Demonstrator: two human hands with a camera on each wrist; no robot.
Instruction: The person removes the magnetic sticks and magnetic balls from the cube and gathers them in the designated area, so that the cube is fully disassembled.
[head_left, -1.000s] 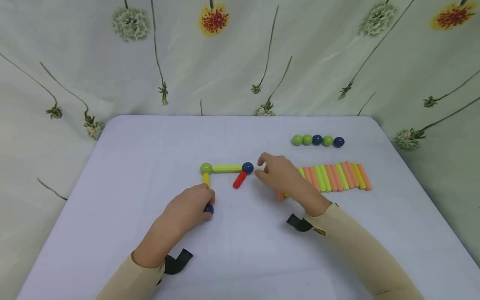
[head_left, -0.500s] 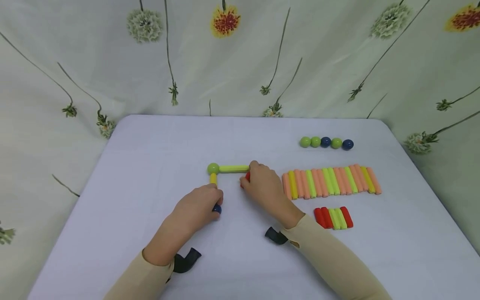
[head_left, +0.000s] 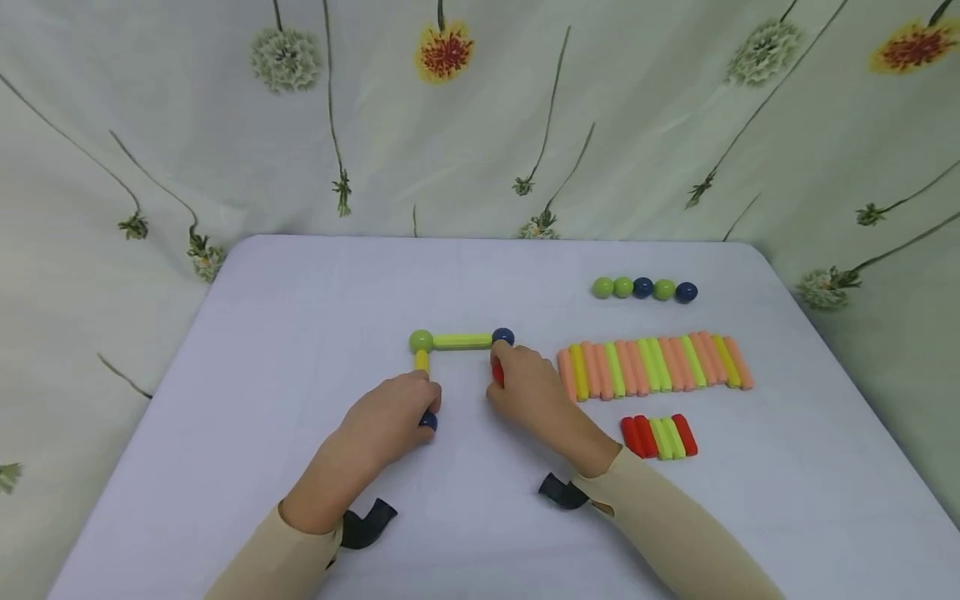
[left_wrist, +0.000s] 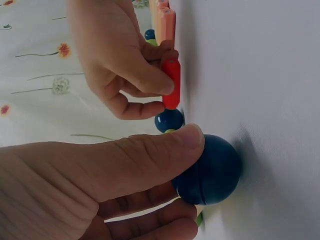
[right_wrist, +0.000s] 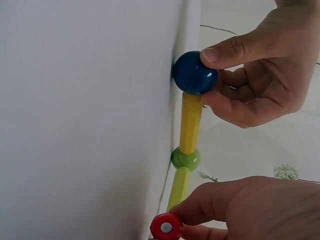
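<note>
My left hand (head_left: 378,425) holds a blue ball (left_wrist: 217,167) between thumb and fingers at the near end of a yellow stick (right_wrist: 190,122). That stick joins a green ball (head_left: 421,341), from which a yellow-green stick (head_left: 462,342) runs right to another blue ball (head_left: 503,335). Just on the near side of this second ball, my right hand (head_left: 536,396) pinches a short red stick (left_wrist: 171,87). A pale round disc shows in the red stick's end in the right wrist view. The red stick's far end meets or nearly meets the ball; I cannot tell which.
A row of orange, yellow and yellow-green sticks (head_left: 656,367) lies right of my right hand. Nearer is a short group of red and yellow-green sticks (head_left: 660,437). Several green and blue balls (head_left: 642,287) line up at the back right of the white-covered table (head_left: 300,292).
My right hand has come left from beside the far blue ball and taken hold of the red stick, then drawn slightly nearer, uncovering the ball. My left hand keeps its hold.
</note>
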